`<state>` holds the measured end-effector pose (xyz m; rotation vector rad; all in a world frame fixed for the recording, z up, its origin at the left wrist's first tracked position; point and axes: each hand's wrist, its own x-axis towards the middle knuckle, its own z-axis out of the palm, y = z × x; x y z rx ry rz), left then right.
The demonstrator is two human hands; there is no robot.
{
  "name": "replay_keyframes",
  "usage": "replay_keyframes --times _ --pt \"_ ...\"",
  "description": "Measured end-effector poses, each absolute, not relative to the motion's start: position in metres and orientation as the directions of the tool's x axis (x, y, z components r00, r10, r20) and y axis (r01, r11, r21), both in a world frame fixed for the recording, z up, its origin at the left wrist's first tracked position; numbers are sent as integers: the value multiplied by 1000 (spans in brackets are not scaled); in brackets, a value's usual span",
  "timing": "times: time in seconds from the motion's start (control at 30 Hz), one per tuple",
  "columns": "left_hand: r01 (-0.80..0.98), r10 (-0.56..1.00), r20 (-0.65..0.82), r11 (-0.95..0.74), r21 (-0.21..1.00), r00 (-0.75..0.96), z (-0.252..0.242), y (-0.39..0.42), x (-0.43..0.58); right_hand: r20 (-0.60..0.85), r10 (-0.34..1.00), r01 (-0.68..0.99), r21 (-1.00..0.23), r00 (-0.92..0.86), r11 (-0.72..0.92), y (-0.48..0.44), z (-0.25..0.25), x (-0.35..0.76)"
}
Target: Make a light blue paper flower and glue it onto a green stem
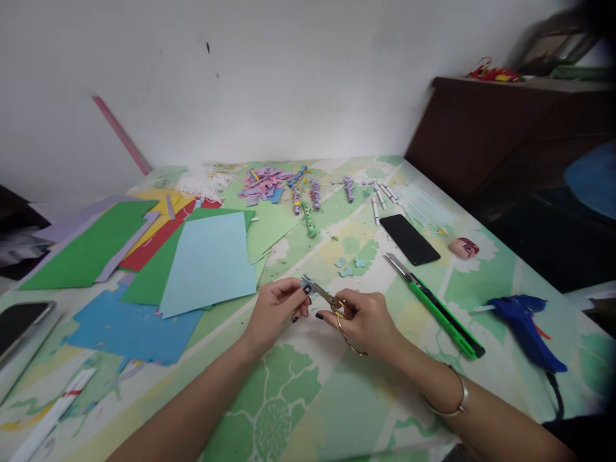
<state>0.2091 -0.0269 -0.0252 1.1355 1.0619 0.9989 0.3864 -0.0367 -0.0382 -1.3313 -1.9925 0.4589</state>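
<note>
My right hand (pixel 368 321) grips a pair of small scissors (pixel 325 294) with gold-coloured handles, its fingers closed about the loops. The blade tips reach to my left hand (pixel 279 308), which pinches a small piece of light blue paper (pixel 307 282) between thumb and fingers. Most of that piece is hidden by the fingers and blades. Just beyond my hands, several small light blue paper cutouts (pixel 345 272) lie on the patterned tablecloth (pixel 289 410).
Coloured paper sheets (pixel 212 263) spread across the left. Rolled paper pieces (pixel 308 219) and pink-purple scraps (pixel 267 183) lie at the back. On the right are a black phone (pixel 409 239), a green box cutter (pixel 445 317) with its blade out, and a blue glue gun (pixel 527 327).
</note>
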Motion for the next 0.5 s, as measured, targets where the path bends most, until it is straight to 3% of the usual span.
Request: replay_keyframes --times 0.5 --pt "-37 981 -140 146 989 134 -24 -25 207 323 905 675 -605 -276 422 -34 -37 391"
